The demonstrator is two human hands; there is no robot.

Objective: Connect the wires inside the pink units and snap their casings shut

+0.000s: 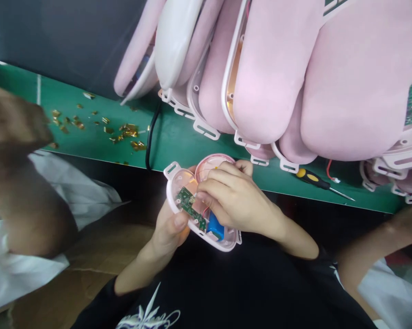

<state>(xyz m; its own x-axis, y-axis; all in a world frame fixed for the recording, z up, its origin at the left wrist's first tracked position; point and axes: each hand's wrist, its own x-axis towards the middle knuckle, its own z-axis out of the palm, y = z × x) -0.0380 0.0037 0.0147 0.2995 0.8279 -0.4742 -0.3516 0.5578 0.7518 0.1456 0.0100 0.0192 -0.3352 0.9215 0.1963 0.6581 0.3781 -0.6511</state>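
My left hand is closed around the edge of an opened pink plastic housing, its thumb over the rim. Inside that shell are a green circuit board, a blue cylindrical battery and a thin red wire. A second pink shell half stands hinged or leaning behind it. Over the housing, my right hand has its fingers pinched together near the board. Whatever lies between those fingertips is hidden.
Many pink housings are stacked along the back of the green bench. A yellow-black screwdriver lies to the right. Gold-coloured scraps and a black cable are at left. Co-workers' arms flank both sides.
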